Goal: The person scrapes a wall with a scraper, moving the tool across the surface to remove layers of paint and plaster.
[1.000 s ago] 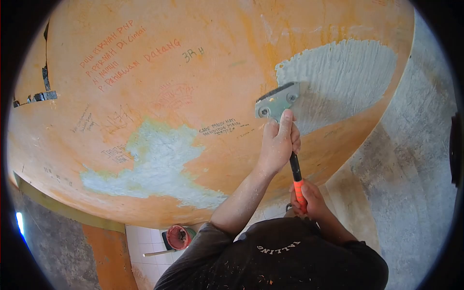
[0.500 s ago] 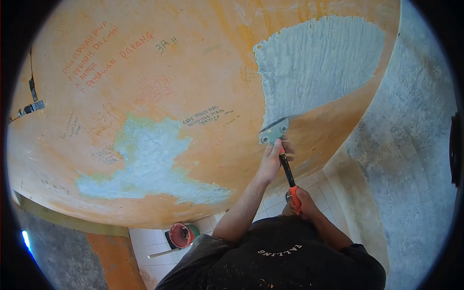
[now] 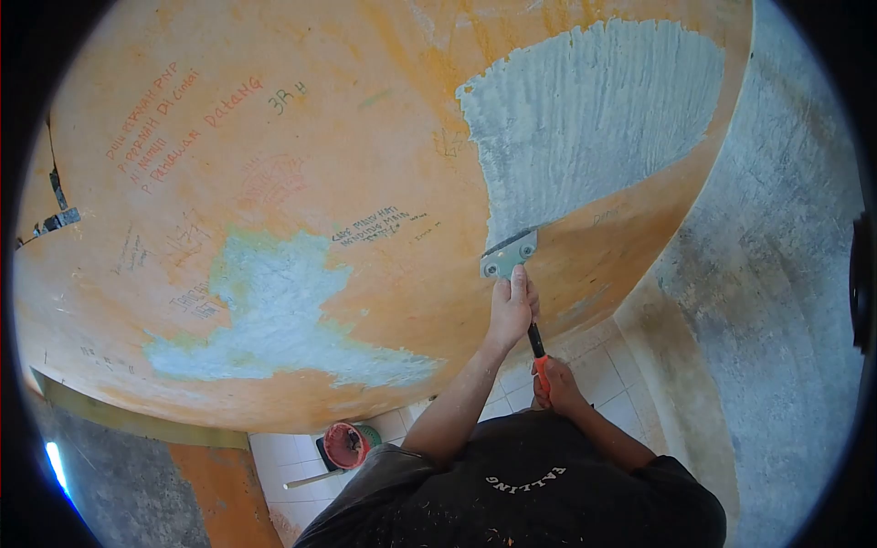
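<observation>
Both left hand (image 3: 512, 309) and right hand (image 3: 555, 385) hold the scraper (image 3: 509, 256), fingers wrapped, blade edging the grey patch (image 3: 594, 119).

You have two hands in view, one left hand (image 3: 512, 310) and one right hand (image 3: 555, 388), both on one scraper (image 3: 509, 255), and its blade plate shows two screws (image 3: 494, 270). The one orange wall (image 3: 365, 137) carries two bare areas, one grey patch (image 3: 594, 110) at upper right and one pale patch (image 3: 274, 310) at lower left, plus four lines of orange writing (image 3: 174, 119) at upper left. There is one grey wall (image 3: 776, 274) on your right and one red bucket (image 3: 345, 445) below.
</observation>
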The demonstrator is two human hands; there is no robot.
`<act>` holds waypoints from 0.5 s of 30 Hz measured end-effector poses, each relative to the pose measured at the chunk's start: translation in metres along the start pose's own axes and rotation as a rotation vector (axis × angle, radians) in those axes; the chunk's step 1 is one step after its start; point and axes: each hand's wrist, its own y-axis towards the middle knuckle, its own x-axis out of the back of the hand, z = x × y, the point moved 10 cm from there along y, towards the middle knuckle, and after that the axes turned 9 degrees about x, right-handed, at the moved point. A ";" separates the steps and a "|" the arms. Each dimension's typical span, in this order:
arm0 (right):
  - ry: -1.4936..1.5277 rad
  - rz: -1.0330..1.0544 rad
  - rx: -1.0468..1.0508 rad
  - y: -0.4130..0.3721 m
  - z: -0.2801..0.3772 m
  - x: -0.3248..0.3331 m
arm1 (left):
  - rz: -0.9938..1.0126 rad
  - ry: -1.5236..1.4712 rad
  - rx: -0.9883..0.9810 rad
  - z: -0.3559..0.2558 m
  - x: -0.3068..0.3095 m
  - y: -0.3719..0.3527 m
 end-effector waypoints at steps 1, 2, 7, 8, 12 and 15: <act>0.001 -0.001 0.000 0.002 0.002 -0.001 | 0.001 0.001 0.001 -0.002 -0.001 0.001; -0.006 -0.002 0.011 0.004 0.005 -0.001 | -0.014 0.010 -0.003 -0.004 -0.001 0.001; -0.030 -0.003 0.018 0.007 0.004 -0.003 | -0.038 0.031 -0.001 -0.009 0.000 0.002; -0.037 -0.007 0.025 0.006 0.005 -0.005 | -0.062 0.035 0.015 -0.009 0.001 0.000; -0.077 -0.032 0.031 0.006 0.015 -0.009 | -0.092 0.063 0.014 -0.021 0.000 -0.002; -0.032 -0.014 0.034 0.003 0.021 -0.015 | -0.038 0.055 0.031 -0.021 -0.003 -0.002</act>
